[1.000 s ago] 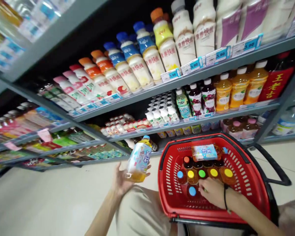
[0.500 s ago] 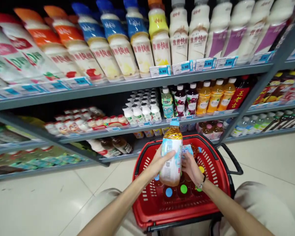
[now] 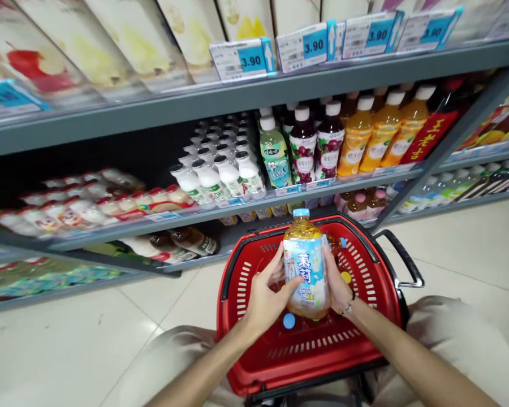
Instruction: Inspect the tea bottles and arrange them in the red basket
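A tea bottle [image 3: 306, 265] with amber liquid, a blue cap and a pale blue label stands upright over the red shopping basket [image 3: 373, 282]. My left hand [image 3: 265, 297] wraps its left side, thumb across the label. My right hand [image 3: 337, 285] grips its right side; a dark band is on that wrist. The basket rests on my lap and holds other bottles, mostly hidden behind the held one; a blue cap [image 3: 289, 321] and a yellow cap [image 3: 346, 277] show.
Grey shelves [image 3: 237, 96] rise right in front, stocked with small white bottles [image 3: 214, 178], purple juice bottles [image 3: 316, 147] and orange juice bottles [image 3: 377, 138]. Price tags [image 3: 241, 56] read 3.90. The basket's black handle [image 3: 402, 263] sticks out right. Pale tiled floor [image 3: 470, 249] lies either side.
The bottle came from my left hand at the left to over the basket. My right hand left the bottles in the basket and now grips it too. The view tilted down.
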